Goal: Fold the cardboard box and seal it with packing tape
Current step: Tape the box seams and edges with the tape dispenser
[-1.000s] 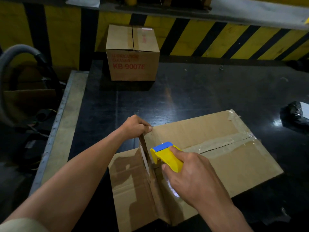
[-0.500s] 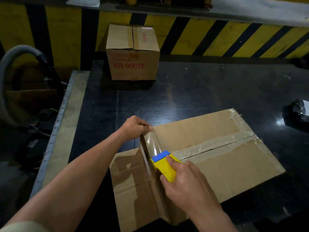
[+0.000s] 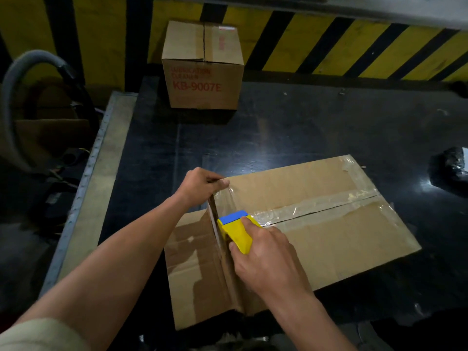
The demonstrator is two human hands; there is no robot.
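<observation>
A brown cardboard box [image 3: 329, 239] lies on the dark table, its top flaps closed with clear tape along the middle seam. My right hand [image 3: 263, 259] grips a yellow and blue tape dispenser [image 3: 235, 229] at the box's left edge. A strip of clear tape [image 3: 224, 201] runs from the dispenser up to the far left corner. My left hand [image 3: 202, 184] pinches the tape end and the box edge at that corner. A loose flap [image 3: 195, 269] hangs out to the left of the box.
A sealed box printed KB-9007E [image 3: 202, 69] stands at the back of the table [image 3: 304, 133]. A black wrapped object [image 3: 450, 165] lies at the right edge. A grey hose [image 3: 22, 69] curves off the table's left side. A yellow and black striped wall is behind.
My right hand has pulled the dispenser toward me along the box's left edge, drawing out a longer strip of clear tape. My left hand has stayed at the corner.
</observation>
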